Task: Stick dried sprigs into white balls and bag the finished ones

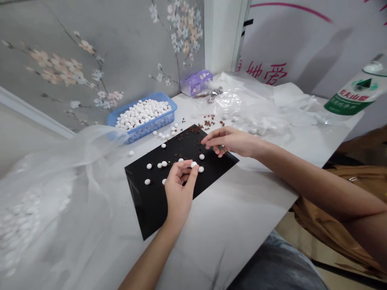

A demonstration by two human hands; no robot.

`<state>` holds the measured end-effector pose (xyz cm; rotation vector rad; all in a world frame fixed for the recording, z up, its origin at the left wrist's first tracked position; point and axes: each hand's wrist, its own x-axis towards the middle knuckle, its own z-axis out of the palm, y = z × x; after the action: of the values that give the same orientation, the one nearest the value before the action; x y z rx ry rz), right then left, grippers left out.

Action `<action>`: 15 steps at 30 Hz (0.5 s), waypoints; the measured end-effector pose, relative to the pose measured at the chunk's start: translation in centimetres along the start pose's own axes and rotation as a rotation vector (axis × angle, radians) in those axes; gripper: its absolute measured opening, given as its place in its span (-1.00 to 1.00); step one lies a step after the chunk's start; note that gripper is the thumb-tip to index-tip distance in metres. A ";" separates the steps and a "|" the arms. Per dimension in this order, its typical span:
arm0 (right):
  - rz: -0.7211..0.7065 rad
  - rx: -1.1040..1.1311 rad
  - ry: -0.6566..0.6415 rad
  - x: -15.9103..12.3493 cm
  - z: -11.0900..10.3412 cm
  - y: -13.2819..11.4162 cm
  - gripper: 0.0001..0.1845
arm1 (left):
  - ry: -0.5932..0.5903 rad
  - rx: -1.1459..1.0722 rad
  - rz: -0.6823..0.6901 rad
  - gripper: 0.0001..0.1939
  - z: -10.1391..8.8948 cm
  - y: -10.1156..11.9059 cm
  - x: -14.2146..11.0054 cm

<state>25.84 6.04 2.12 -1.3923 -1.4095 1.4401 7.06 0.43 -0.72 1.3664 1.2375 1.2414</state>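
Smooth matt white balls (201,169) lie on a glossy black plastic sheet (151,209); the basket (145,129) is blue moulded plastic, the counter (229,225) polished veined stone, the bag (54,181) thin clear film.

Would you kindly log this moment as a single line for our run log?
Left hand: touching round white bead | Right hand: above flat black sheet, near brown crumbs

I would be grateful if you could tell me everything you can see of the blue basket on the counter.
The blue plastic basket is a shallow rectangular container with a thick rim and latticed walls. Small round white balls fill it, heaped about level with the rim. It sits flat on the white marble-look counter, close to the grey floral wall. A clear plastic sheet overlaps its near left corner.
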 end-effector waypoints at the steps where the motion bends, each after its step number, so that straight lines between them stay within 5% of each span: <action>1: -0.095 -0.155 0.069 0.0 0.1 0.1 -0.85 | 0.025 0.005 0.018 -0.82 0.0 0.1 0.0; 4: -0.501 -0.605 0.160 0.0 0.7 0.6 -0.84 | 0.162 0.042 0.090 -0.83 -0.2 0.4 -0.2; 8: -0.892 -0.831 -0.089 0.1 2.3 1.2 -0.75 | 0.303 0.044 0.129 -0.81 -0.3 0.5 -0.2; 11: -0.959 -0.888 -0.143 0.4 3.5 1.7 -0.71 | 0.333 0.031 0.134 -0.79 -0.3 0.4 -0.1; 15: -0.916 -0.895 -0.031 1.1 4.0 2.2 -0.68 | 0.335 0.016 0.130 -0.78 -0.3 0.3 0.0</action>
<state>22.21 5.70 -0.89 -0.8889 -2.4122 0.2157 6.76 0.41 -0.34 1.3019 1.4039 1.6040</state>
